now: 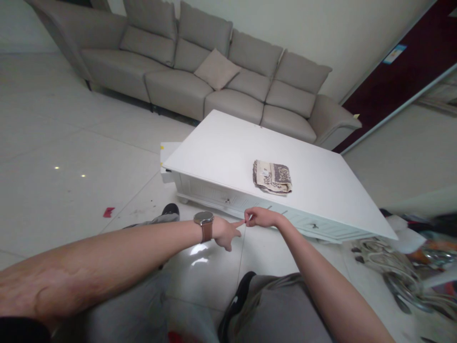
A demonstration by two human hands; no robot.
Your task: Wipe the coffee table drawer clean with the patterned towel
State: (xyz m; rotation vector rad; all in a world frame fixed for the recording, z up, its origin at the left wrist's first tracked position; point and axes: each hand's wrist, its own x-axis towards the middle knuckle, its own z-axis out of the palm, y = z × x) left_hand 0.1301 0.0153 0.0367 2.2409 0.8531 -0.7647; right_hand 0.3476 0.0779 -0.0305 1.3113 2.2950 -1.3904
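Observation:
My left hand [227,233], with a brown-strapped watch [203,219] on its wrist, is held out in front of the table with fingers apart and nothing in it. Its extended finger meets the fingertips of my right hand [260,217]. The fingers of my right hand are curled together at that fingertip, and whether they grip it or only touch it is hard to tell. Beyond both hands, a folded brown and cream patterned cloth [272,177] lies near the front edge of the white table [228,147]. Neither hand touches the cloth.
A long grey sofa [174,90] with a loose cushion [217,69] stands behind the table. A white box [167,153] sits by the table's left end. Coiled hoses [389,262] lie on the floor at right. A red scrap [108,212] is on the floor at left.

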